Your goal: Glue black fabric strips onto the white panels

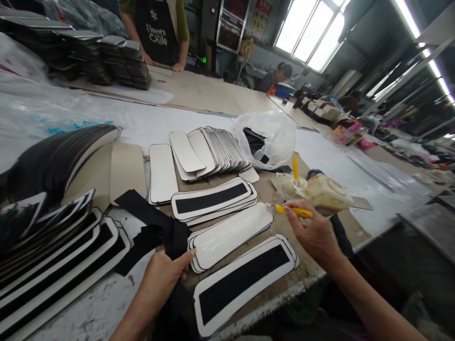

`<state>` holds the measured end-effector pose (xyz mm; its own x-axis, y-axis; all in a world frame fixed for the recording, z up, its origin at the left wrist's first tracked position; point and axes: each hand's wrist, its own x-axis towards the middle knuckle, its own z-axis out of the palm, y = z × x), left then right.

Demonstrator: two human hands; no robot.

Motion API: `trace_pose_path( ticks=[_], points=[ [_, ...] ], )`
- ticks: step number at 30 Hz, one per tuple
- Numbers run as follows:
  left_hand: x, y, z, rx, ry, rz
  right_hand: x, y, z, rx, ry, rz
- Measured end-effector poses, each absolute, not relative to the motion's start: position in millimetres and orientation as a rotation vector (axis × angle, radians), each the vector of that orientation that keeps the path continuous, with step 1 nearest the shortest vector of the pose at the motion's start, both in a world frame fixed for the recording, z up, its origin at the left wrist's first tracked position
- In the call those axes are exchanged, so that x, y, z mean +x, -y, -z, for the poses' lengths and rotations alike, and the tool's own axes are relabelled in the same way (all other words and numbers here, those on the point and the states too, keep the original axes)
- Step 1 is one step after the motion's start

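Observation:
My right hand (314,232) grips a yellow-handled brush (302,212), its bristles at the right end of a white curved panel (231,237). Wet, shiny streaks show on that panel, which tops a small stack. My left hand (159,274) is closed round a bundle of black strips (174,232), its thumb against the panel's left end; part of the grip is hidden. In front lies a white panel with a black strip on it (245,279). Behind is a similar stripped stack (213,199).
Several plain white panels (186,151) fan out behind, beside a clear plastic bag (280,137). To the right, a stained yellowish container (327,192) lies near another yellow handle (295,166). Stacked panels (95,258) fill the left. A person in a dark apron (156,33) stands across the table.

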<state>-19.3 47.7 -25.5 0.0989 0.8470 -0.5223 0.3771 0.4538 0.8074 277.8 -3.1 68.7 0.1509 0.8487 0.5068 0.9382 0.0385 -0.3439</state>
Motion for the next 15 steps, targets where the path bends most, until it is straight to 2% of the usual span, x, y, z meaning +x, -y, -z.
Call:
trace_pose_path(
  ticks=[4, 9, 15],
  points=[
    [-18.4, -47.9, 21.5, 1.133, -1.485, -0.516, 260.0, 5.2, -57.9, -1.693, 1.835, 0.161],
    [-18.2, -48.3, 22.6, 1.114, -1.475, -0.548, 241.8, 15.2, -55.2, -1.569, 1.879, -0.046],
    [-21.1, -47.8, 35.9, 1.162, -1.508, -0.482, 254.4, 9.4, -52.7, -1.654, 1.915, 0.05]
  ],
)
